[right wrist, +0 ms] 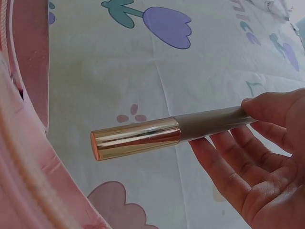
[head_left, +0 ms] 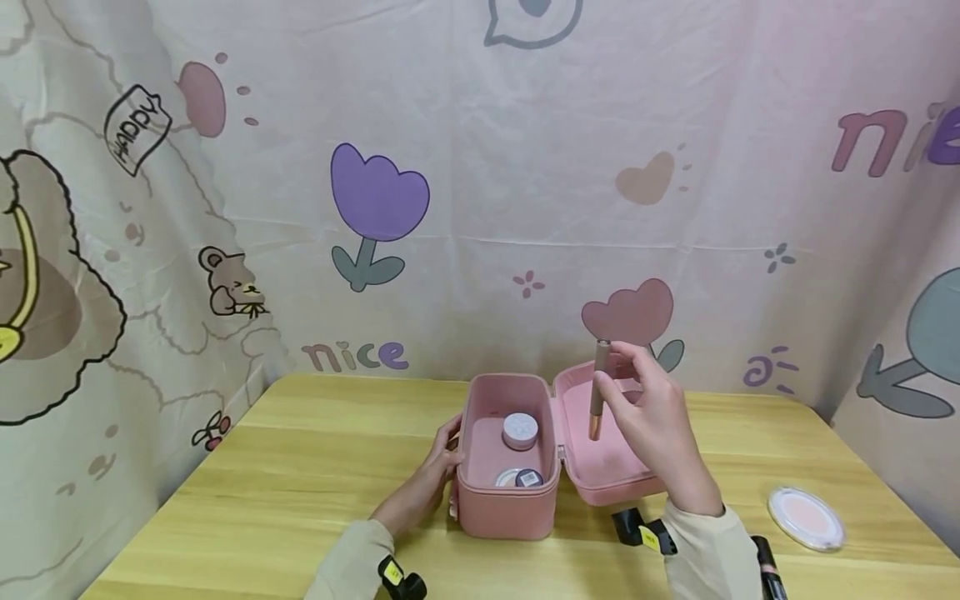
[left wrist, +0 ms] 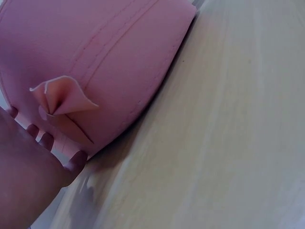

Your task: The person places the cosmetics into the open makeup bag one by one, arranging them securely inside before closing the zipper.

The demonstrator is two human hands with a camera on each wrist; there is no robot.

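A pink zip-up cosmetic case (head_left: 506, 512) stands on the table, its lid (head_left: 600, 462) folded open to the right. Inside are a round pale jar (head_left: 520, 429) and small round items (head_left: 528, 477) near the front wall. The fingers of my left hand (head_left: 423, 483) rest against the case's left side, beside a small bow (left wrist: 64, 98) seen in the left wrist view. Over the lid, my right hand (head_left: 663, 421) pinches a slim cosmetic tube (right wrist: 143, 138) between thumb and fingers. Its body is taupe, with a shiny gold end pointing down.
On the wooden table (head_left: 322, 467), a round pale compact (head_left: 806, 518) lies to the right. A black tube (head_left: 768, 567) lies near the front, beside my right sleeve. A printed curtain (head_left: 487, 208) hangs behind the table.
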